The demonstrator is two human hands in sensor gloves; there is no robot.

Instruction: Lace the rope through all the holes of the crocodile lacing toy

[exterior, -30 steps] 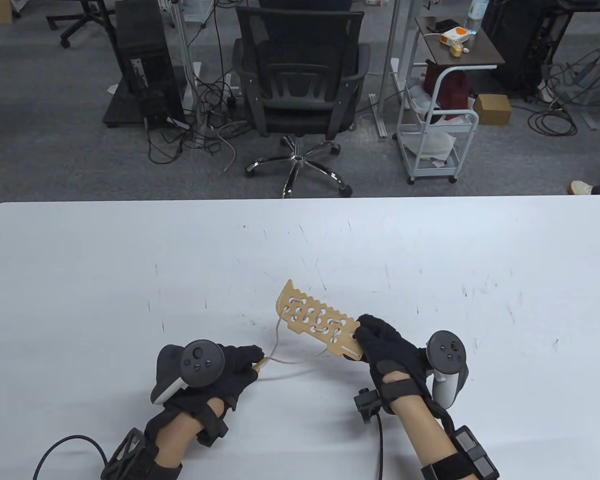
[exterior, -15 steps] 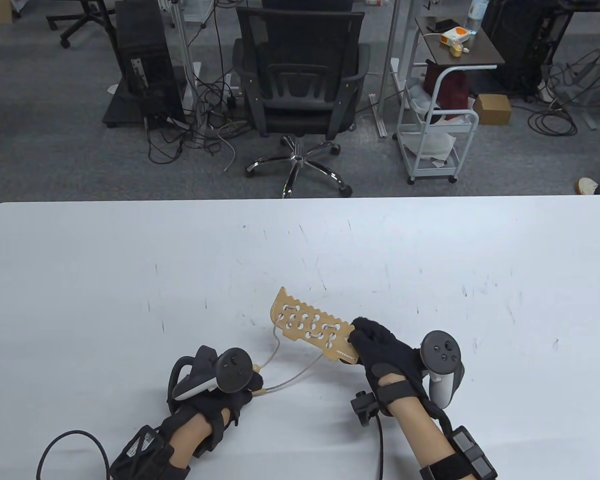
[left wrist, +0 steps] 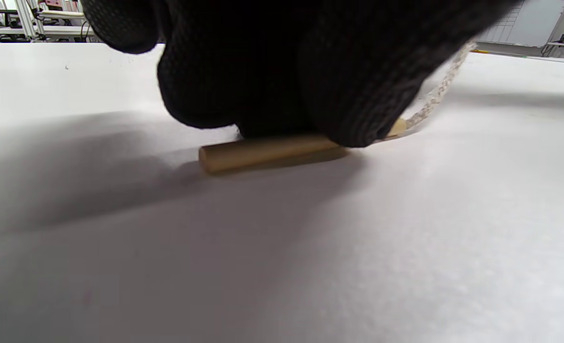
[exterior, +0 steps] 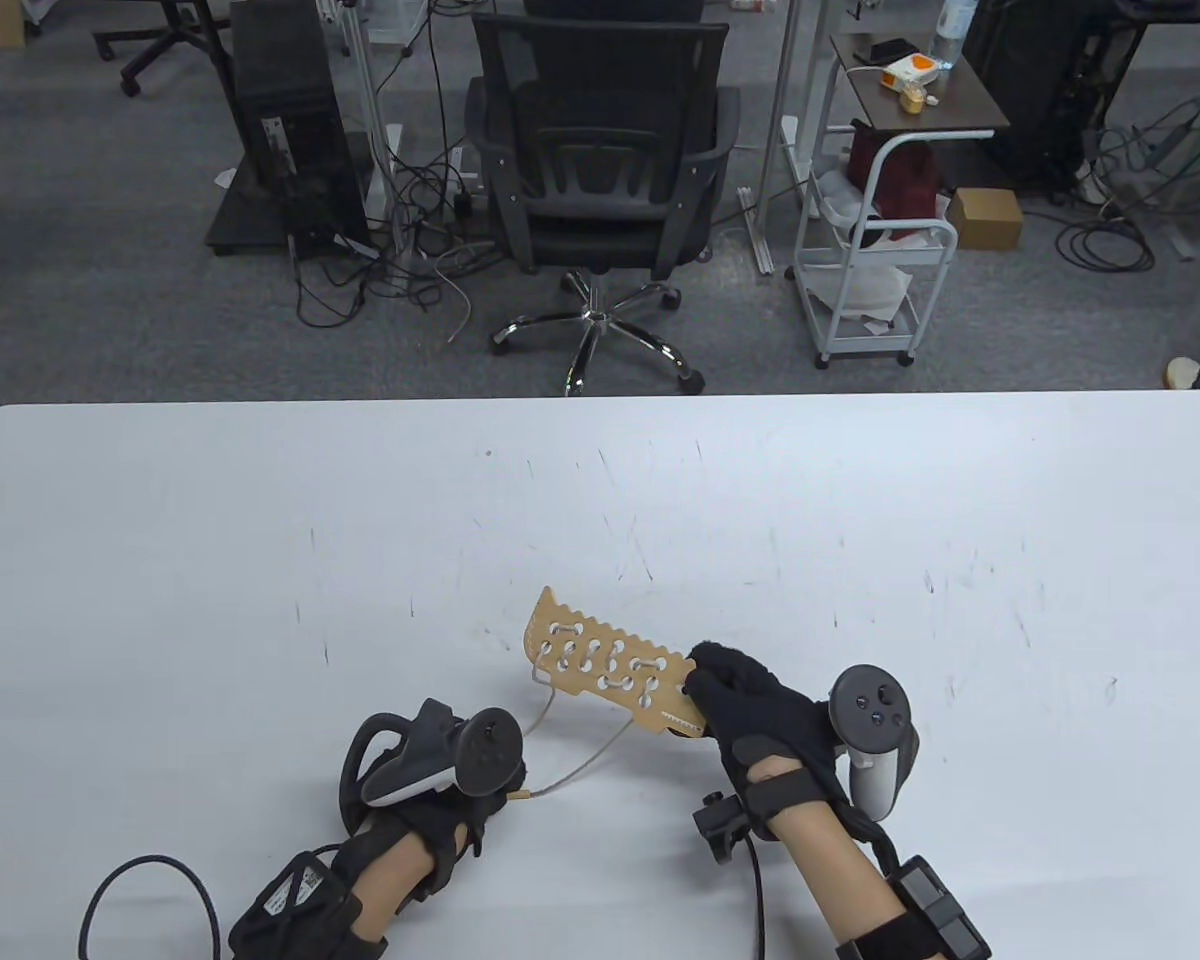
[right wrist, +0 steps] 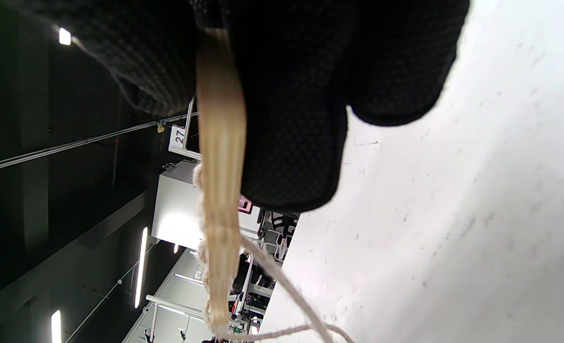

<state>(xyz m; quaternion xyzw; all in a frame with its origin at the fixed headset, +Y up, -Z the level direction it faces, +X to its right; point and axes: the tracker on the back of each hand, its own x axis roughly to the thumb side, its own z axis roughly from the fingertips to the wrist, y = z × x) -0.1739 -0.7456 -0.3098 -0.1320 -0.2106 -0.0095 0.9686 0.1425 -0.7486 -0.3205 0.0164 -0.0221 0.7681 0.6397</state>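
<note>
My right hand [exterior: 708,684] pinches the right end of the wooden crocodile board [exterior: 605,668] and holds it tilted just above the white table [exterior: 260,550]. In the right wrist view the board [right wrist: 220,143] shows edge-on between my gloved fingers [right wrist: 291,119]. Pale rope [exterior: 580,765] laces several holes and runs from the board down to my left hand [exterior: 505,782]. That hand's fingertips [left wrist: 358,95] grip the rope's wooden needle [left wrist: 263,156], which lies flat on the table. The rope [left wrist: 437,93] trails off behind them.
A black office chair [exterior: 600,150] and a white cart [exterior: 880,230] stand on the floor beyond the table's far edge. A black glove cable [exterior: 140,890] loops at the front left of the table.
My left hand has turned over and drawn toward the front edge, bringing the needle down onto the table. My right hand has carried the board slightly left and nearer.
</note>
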